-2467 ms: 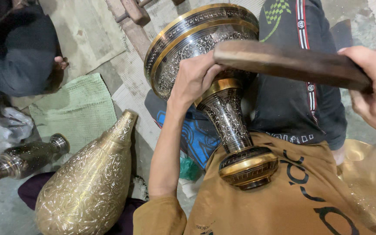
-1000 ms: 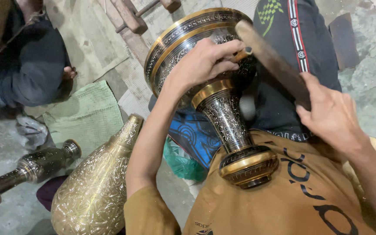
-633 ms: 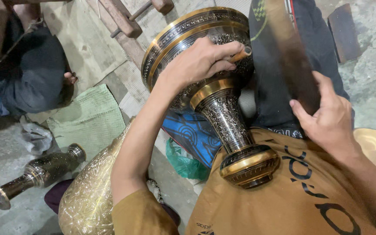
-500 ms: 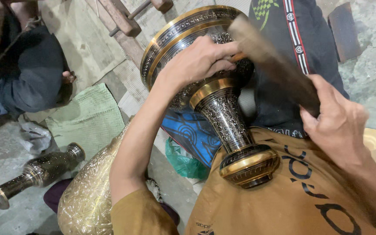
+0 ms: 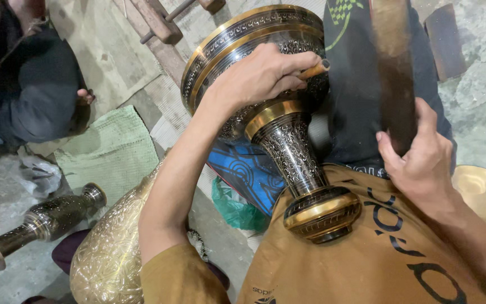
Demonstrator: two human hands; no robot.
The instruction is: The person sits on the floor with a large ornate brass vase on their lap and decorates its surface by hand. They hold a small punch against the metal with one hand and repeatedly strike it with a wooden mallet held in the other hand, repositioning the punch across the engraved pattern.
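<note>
A large engraved brass and dark metal goblet-shaped vessel (image 5: 288, 141) lies tilted, its foot resting against my chest and its bowl pointing away. My left hand (image 5: 260, 76) rests on the bowl and grips a small wooden-handled chisel (image 5: 313, 70) against the engraved surface. My right hand (image 5: 420, 160) is closed around a dark wooden mallet stick (image 5: 392, 73), raised upright and blurred by motion, to the right of the vessel.
A big engraved brass vase (image 5: 113, 253) lies at lower left beside a smaller dark vase (image 5: 40, 219) on the floor. A green cloth (image 5: 111, 152) lies behind them. A person in dark clothes (image 5: 35, 90) sits at upper left. Wooden pieces (image 5: 156, 22) lie at the top.
The mallet stick in my right hand swung from lying across the vessel's rim to standing upright. My left hand stayed on the bowl with the chisel.
</note>
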